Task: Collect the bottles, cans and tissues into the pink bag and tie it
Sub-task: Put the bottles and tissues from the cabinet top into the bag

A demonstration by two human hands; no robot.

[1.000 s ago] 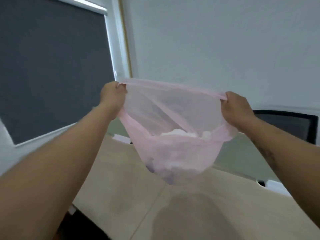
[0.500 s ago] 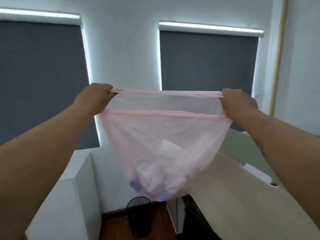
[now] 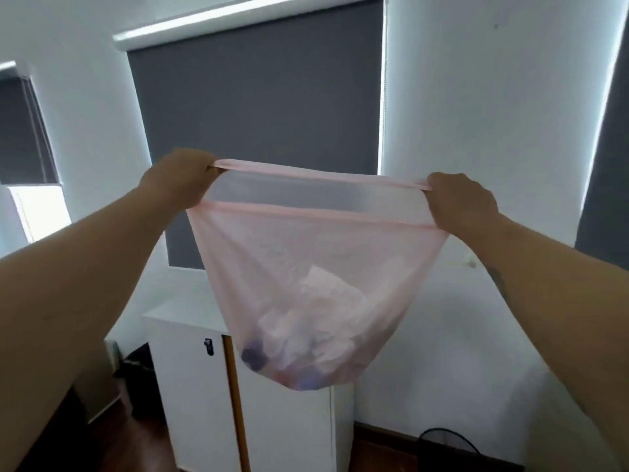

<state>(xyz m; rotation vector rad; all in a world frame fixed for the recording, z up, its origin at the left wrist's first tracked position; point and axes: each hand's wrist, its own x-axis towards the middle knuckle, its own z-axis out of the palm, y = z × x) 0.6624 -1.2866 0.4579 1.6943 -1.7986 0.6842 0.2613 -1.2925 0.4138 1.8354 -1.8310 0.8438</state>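
The left hand (image 3: 180,178) and right hand (image 3: 459,202), fingers clenched, hold the pink bag (image 3: 313,267) by its rim; white tissues (image 3: 323,321) and dark items fill its bottom.

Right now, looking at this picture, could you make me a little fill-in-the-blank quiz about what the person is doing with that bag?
1. The left hand and right hand stretch the mouth of a thin bag coloured ____.
2. The bag is not resting on anything; it hangs in the ____.
3. Its contents sit bunched at the ____ of the bag.
4. The bag's mouth is not yet ____.

Missing words: pink; air; bottom; tied
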